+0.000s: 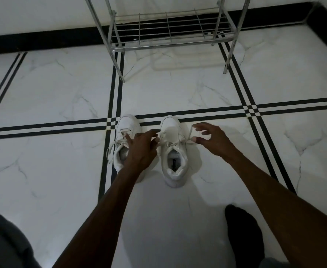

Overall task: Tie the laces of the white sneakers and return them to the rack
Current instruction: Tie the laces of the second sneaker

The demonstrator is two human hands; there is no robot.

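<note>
Nearest the camera, a grey-clad knee (2, 240) and a dark-socked foot (244, 235) are flanking two forearms that are reaching forward over the marble floor (52, 89). Both white sneakers are standing side by side, toes pointing away: the left sneaker (125, 144), its laces lying loose, and the right sneaker (173, 151), which is being worked on. The left hand (142, 149) is pinching one lace strand (163, 135) at the right sneaker's eyelets, its wrist crossing over the left sneaker. The right hand (211, 139) is holding the other lace end (190, 133) between thumb and forefinger, remaining fingers spread open. Judged step: the first knot on the right sneaker is being formed, with the lace ends drawn outward; the next move is calling for crossing and looping them, then repeating on the left sneaker. The metal rack (168, 33) is standing well beyond the toes, its bottom shelf empty, with bare floor between offering free passage for both hands
</note>
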